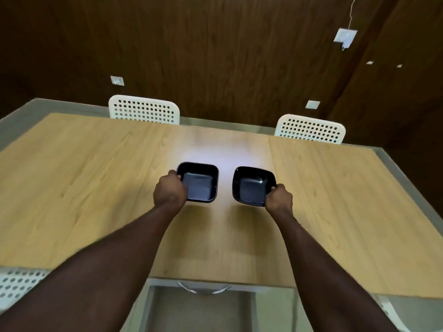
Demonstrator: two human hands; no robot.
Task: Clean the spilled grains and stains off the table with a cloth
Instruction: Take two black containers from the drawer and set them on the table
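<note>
Table [96,188] lay ahead, wood-topped; at its middle, left hand [169,191] gripped left bowl [203,180] by its near-left rim, right hand [279,198] pinched right bowl [251,185] at its near-right corner, bowls apart.

Both forearms [107,271] are bare, likewise the left hand [169,191] and right hand [279,200].

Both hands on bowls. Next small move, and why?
Probably set both bowls aside: the left hand grips the left bowl, the right hand the right bowl, at the middle of the table. No cloth shows, so hands need freeing first.
</note>
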